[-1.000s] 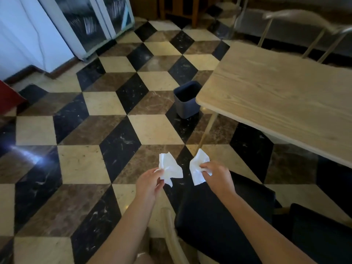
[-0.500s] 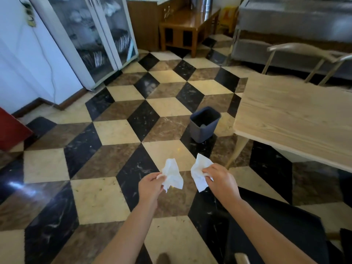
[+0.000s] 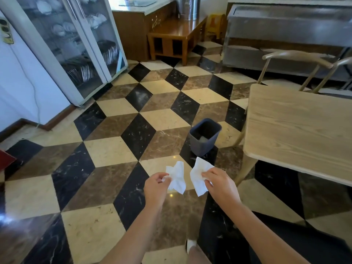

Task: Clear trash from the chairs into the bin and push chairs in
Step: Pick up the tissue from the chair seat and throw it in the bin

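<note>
My left hand (image 3: 155, 188) pinches a crumpled white tissue (image 3: 177, 178), and my right hand (image 3: 221, 184) pinches a second white tissue (image 3: 199, 176). Both hands are held out side by side above the checkered floor. A small dark grey bin (image 3: 204, 138) stands on the floor just beyond the tissues, by the table's corner, with a pale scrap inside. A dark chair seat (image 3: 297, 242) lies under my right forearm at the lower right.
A light wooden table (image 3: 297, 130) fills the right side, one leg (image 3: 245, 170) near my right hand. A pale wooden chair back (image 3: 297, 56) shows behind it. A glass-door cabinet (image 3: 76, 48) stands at the left, a low wooden bench (image 3: 177, 33) at the back.
The view has lifted and moved forward over the floor. The bin now sits closer to my hands. Both hands have kept hold of their tissues.
</note>
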### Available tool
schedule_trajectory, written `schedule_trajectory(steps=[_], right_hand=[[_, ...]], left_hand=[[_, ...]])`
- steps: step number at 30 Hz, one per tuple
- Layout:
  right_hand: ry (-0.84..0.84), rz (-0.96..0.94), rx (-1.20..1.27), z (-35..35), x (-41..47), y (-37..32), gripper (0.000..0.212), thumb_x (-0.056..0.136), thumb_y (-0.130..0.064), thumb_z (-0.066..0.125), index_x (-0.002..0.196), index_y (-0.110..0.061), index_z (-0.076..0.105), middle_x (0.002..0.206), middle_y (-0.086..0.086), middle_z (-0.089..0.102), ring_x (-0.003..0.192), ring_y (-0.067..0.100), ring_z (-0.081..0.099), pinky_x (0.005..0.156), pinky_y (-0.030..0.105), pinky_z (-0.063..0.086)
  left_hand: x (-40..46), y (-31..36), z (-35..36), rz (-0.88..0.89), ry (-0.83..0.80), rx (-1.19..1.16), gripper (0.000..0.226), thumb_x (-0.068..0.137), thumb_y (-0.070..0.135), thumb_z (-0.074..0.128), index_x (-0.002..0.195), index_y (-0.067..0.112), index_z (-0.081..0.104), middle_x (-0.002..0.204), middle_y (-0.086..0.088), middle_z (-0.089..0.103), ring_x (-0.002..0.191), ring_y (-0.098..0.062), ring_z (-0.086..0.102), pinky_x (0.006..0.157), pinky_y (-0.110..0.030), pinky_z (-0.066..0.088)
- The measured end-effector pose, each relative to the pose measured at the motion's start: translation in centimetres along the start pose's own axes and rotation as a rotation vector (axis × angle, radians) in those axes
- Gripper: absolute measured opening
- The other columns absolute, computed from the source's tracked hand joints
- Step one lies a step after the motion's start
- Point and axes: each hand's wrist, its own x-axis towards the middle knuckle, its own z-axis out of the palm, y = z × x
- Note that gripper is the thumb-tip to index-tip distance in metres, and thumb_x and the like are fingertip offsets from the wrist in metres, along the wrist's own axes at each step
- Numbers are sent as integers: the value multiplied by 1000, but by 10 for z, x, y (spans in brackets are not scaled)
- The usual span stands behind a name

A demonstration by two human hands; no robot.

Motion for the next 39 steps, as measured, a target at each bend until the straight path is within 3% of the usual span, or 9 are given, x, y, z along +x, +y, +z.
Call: schedule_trajectory(steps=[6, 13, 17, 22, 26, 28, 32, 39], right_hand=[[14, 80, 53, 14, 110, 47, 15, 86, -6, 59, 94, -11, 71, 96, 5, 67, 89, 21, 61, 66, 33, 51], [-42, 244, 15, 5, 232, 106, 23, 94, -17, 53, 114, -16, 64, 119, 1, 64, 108, 13, 57, 90, 21, 45], [-93, 342, -13, 4, 292, 136, 27, 95, -20, 50, 121, -19, 57, 126, -1, 59, 112, 11, 54, 93, 17, 42], [-151, 452, -46, 26, 371, 182, 32, 97, -22, 48, 128, -20, 51, 132, 1, 55, 117, 12, 53, 95, 18, 41], [-236, 570, -59, 53, 436, 216, 36, 95, -21, 52, 130, -22, 47, 135, 1, 52, 121, 13, 51, 98, 21, 43], [-274, 622, -59, 68, 468, 234, 32, 96, -19, 50, 128, -22, 48, 132, 1, 54, 120, 15, 51, 94, 22, 46], [-343, 668, -56, 115, 524, 282, 30, 97, -17, 45, 127, -21, 47, 129, 3, 55, 114, 16, 54, 88, 24, 49], [-561, 625, -90, 230, 581, 386, 47, 94, -22, 53, 138, -17, 37, 141, 6, 46, 126, 20, 45, 101, 30, 41]], left_hand=[[106, 44, 56, 147, -25, 209, 14, 85, 12, 57, 89, 14, 70, 86, 2, 68, 80, -11, 60, 62, -12, 40], [213, 101, 125, 243, -61, 331, 10, 86, 15, 60, 89, 15, 70, 83, 4, 68, 78, -9, 60, 65, -15, 43], [268, 117, 164, 254, -93, 406, 10, 87, 16, 59, 89, 15, 69, 84, 5, 65, 78, -8, 57, 62, -9, 37], [356, 131, 222, 304, -209, 542, 14, 89, 19, 57, 95, 16, 69, 92, 3, 67, 86, -12, 59, 70, -18, 40], [432, 150, 266, 360, -313, 662, 16, 91, 20, 56, 99, 14, 69, 95, 0, 69, 81, -6, 55, 60, -4, 31], [473, 155, 287, 375, -370, 713, 16, 91, 19, 57, 101, 15, 68, 100, 1, 70, 88, -10, 60, 65, -9, 35], [549, 148, 338, 358, -473, 793, 15, 89, 16, 57, 99, 16, 68, 101, 1, 70, 90, -15, 63, 69, -19, 40], [652, 60, 438, 394, -637, 925, 23, 92, 15, 48, 107, 17, 66, 113, 0, 65, 103, -19, 58, 85, -29, 46]])
